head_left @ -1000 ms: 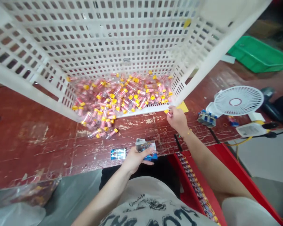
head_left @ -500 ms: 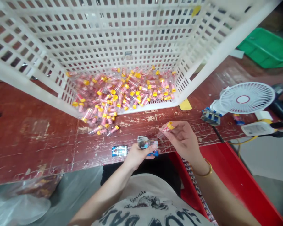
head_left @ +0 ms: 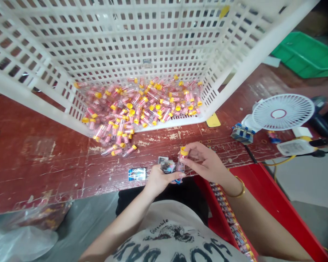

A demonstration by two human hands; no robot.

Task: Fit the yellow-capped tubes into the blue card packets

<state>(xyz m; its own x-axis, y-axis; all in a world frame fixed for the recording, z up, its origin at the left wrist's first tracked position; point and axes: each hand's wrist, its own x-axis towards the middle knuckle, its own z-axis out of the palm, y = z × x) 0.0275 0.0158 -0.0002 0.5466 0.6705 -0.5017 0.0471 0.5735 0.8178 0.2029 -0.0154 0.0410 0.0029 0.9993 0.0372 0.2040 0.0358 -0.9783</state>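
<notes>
Near the table's front edge my left hand (head_left: 160,179) is closed on several small printed packets (head_left: 168,166), thumb across the top. My right hand (head_left: 203,160) pinches a clear tube (head_left: 182,164) with a yellow cap by its capped end. The tube's lower end meets the packets at my left thumb; whether it lies on them or behind the thumb I cannot tell. Left of my left hand, a blue and silver packet (head_left: 137,174) lies flat on the table. Many similar yellow-capped tubes (head_left: 144,103) with pink labels spill from a tipped white basket.
The white perforated basket (head_left: 164,125) stands behind my hands on the worn red table (head_left: 38,153). To the right are a bundle of packets (head_left: 242,133), a white fan (head_left: 283,112) and a green bin (head_left: 307,54). A red tray (head_left: 278,211) sits by my right arm.
My right hand has moved left and down with the tube, turning it more upright and bringing it against the packets in my left hand. My left hand has barely moved.
</notes>
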